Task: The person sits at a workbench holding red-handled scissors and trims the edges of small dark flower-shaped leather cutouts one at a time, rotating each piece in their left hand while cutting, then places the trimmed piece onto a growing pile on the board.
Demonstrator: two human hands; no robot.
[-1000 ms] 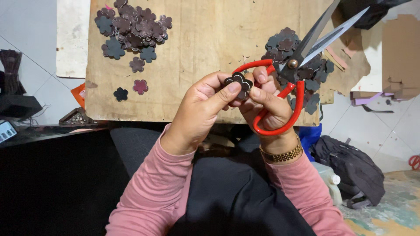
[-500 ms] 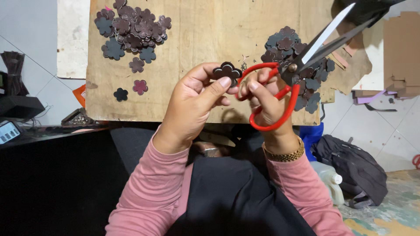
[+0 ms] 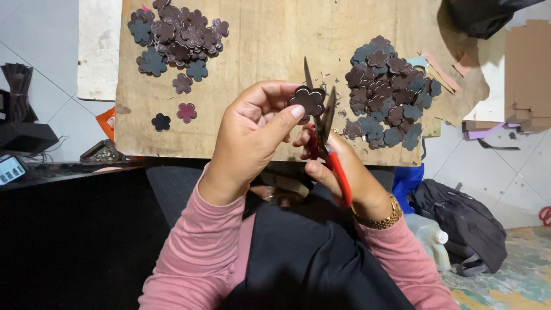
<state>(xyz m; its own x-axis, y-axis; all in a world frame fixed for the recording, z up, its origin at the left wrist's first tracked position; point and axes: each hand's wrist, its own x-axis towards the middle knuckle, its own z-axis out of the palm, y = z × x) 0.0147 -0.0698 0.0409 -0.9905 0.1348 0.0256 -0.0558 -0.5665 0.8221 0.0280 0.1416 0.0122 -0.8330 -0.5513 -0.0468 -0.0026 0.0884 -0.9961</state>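
- A dark box [image 3: 26,136] and a small screen [image 3: 11,169] sit at the far left, off the surface.
- The surface [image 3: 258,34], a worn wooden board, carries a left pile [image 3: 178,37] of dark brown and grey flower shapes at its upper left corner; two loose flowers [image 3: 174,116] lie just below it.
- The left hand [image 3: 252,135] is closed in a pinch, thumb and fingers holding a flower piece [image 3: 307,100] above the middle of the board.
- The scissors [image 3: 322,123], red-handled, stand nearly upright with blades parted on either side of the flower piece, touching its edge.
- The right hand [image 3: 344,172] grips the scissors' handles, fingers through the loops; a gold bracelet [image 3: 379,218] circles the wrist.
- A right pile [image 3: 387,92] of the same flowers lies on the board, just beside the blades.
- Paper strips [image 3: 442,69] lie at the board's right edge.
- On the floor to the right rest a white jug [image 3: 427,238] and a dark bag [image 3: 465,227]; what is inside them cannot be told.
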